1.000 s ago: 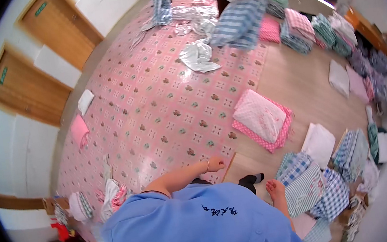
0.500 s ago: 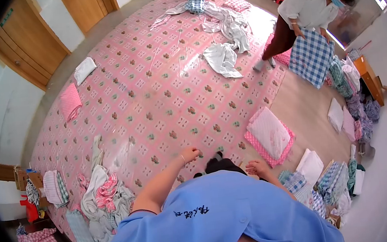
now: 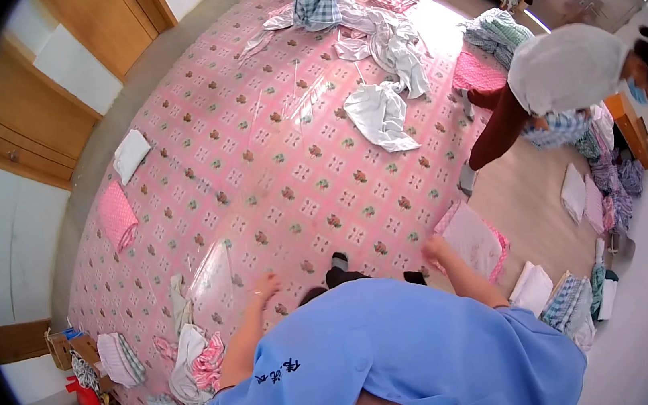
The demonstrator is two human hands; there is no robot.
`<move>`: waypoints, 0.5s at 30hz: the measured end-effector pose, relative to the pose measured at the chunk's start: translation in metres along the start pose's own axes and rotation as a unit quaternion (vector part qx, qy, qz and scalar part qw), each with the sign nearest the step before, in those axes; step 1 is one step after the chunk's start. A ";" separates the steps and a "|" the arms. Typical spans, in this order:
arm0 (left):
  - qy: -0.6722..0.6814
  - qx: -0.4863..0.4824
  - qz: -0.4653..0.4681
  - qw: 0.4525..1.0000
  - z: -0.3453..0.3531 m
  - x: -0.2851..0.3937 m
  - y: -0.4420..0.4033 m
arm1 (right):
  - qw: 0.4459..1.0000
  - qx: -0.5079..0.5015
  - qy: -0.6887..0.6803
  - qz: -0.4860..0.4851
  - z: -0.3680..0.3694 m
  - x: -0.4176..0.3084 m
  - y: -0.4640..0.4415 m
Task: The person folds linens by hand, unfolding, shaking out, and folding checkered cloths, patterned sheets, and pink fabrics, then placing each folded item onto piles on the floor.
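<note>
My left hand (image 3: pixel 268 285) hangs over the pink patterned floor mat (image 3: pixel 290 190), its fingers loosely curled and no object showing in it. Out to the other side, my right hand (image 3: pixel 432 248) is raised beside a flat pink-and-white folded cloth (image 3: pixel 470 237), overlapping its left edge in view. I cannot tell whether it touches the cloth. The fingers of that hand are smeared and their shape is unclear. Crumpled white and pink cloths (image 3: pixel 193 364) lie at the lower left, beyond my left forearm.
A co-worker (image 3: pixel 567 71) bends at the right with a blue checked cloth (image 3: pixel 556 131). White sheets (image 3: pixel 382 114) sprawl on the mat ahead. Folded stacks (image 3: pixel 567 302) line the right side. A pink folded cloth (image 3: pixel 117 215) and a white one (image 3: pixel 131 155) lie at left.
My hands have moved apart, the left one leftward. The view has shifted. The co-worker has bent lower toward the right-hand piles with the checked cloth.
</note>
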State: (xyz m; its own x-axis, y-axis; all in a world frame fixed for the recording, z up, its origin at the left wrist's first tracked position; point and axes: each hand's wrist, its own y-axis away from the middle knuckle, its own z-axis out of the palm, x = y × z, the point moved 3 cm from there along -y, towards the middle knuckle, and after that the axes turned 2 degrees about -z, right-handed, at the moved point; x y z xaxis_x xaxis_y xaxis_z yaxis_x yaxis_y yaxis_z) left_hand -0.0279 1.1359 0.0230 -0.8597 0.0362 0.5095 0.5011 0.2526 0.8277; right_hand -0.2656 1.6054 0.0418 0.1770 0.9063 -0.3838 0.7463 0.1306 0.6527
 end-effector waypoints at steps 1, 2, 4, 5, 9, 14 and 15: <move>0.068 0.047 -0.023 0.996 -0.035 0.003 -0.002 | 0.990 -0.072 -0.115 -0.028 0.000 -0.037 -0.027; 0.065 0.095 -0.043 0.992 -0.069 -0.005 -0.013 | 0.975 -0.071 -0.206 -0.039 -0.003 -0.075 -0.050; 0.067 0.169 -0.093 0.979 -0.109 -0.002 -0.028 | 0.971 -0.031 -0.234 -0.031 -0.014 -0.152 -0.105; 0.070 0.193 -0.127 0.970 -0.123 0.005 -0.031 | 0.967 -0.046 -0.244 -0.055 -0.024 -0.191 -0.127; -0.027 0.076 -0.042 0.996 -0.141 0.041 -0.101 | 0.966 -0.063 -0.223 -0.117 -0.057 -0.331 -0.207; -0.153 0.005 -0.020 0.988 -0.152 0.238 -0.226 | 0.983 -0.079 -0.100 -0.132 -0.051 -0.382 -0.312; -0.183 -0.010 0.003 0.983 -0.165 0.278 -0.263 | 0.983 -0.081 -0.105 -0.127 -0.051 -0.383 -0.333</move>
State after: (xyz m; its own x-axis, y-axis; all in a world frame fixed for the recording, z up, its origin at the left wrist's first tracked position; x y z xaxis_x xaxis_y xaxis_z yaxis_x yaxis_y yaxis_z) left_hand -0.3827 0.9205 -0.0141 -0.8330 0.3847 0.3977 0.5044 0.2327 0.8315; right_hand -0.6150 1.2351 0.0052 0.1391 0.7361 -0.6624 0.6747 0.4192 0.6075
